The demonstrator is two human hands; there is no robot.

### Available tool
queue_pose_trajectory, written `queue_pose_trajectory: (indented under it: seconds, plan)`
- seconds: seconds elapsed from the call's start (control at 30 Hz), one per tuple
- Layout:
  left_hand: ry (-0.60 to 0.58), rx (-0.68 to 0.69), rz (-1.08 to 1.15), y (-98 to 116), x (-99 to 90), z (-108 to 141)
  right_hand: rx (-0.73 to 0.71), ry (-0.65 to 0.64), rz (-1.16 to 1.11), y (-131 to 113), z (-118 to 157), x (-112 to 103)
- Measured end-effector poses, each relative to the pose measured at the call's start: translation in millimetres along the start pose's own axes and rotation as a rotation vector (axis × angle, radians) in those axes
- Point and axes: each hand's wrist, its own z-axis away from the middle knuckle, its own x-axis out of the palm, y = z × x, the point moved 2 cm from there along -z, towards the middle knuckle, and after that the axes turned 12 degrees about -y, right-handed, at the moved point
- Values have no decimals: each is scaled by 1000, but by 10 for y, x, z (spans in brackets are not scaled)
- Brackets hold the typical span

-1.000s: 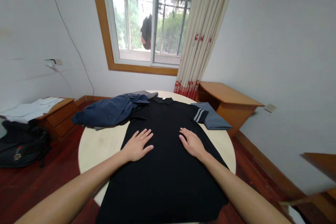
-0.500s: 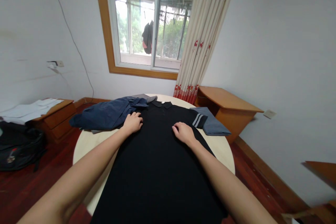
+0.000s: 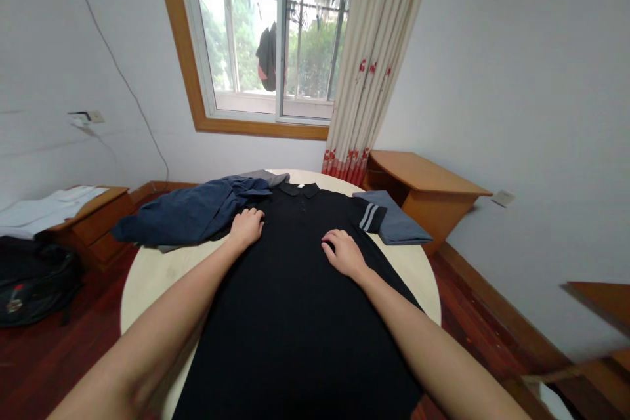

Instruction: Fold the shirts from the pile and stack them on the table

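Observation:
A black polo shirt (image 3: 300,302) lies spread out, collar at the far end, its lower part reaching toward me. My left hand (image 3: 247,228) rests on the shirt's left side near the shoulder, fingers loosely bent and apart from the thumb. On the right half of the chest lies my right hand (image 3: 343,253), its fingers slightly curled with a gap to the thumb. Neither hand appears to grip the cloth. The right sleeve (image 3: 372,216), with two grey stripes, overlaps a folded grey-blue garment (image 3: 402,226). The left sleeve is mostly hidden under a crumpled navy garment (image 3: 191,213).
Everything lies on a round pale table (image 3: 147,282). Behind it are a window and a curtain (image 3: 367,79). A wooden desk (image 3: 428,184) stands at the right. Papers lie on a low cabinet (image 3: 98,226) at the left, beside a black bag (image 3: 34,279).
The view has shifted slightly, with the table now a little higher and farther left in it. Both hands stay on the shirt in nearly the same places.

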Motion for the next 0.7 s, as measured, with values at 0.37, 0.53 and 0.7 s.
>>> queue_pose_trajectory:
  seconds: [0.37,0.53,0.7]
  plan:
    - [-15,44,77,169,84,274,57,15,40,52,227,-15]
    - [-2,38,35,174,58,282,42,-64,111,28,124,-100]
    - [25,-9,-20,156,59,186,326,-33,206,433,-166,-446]
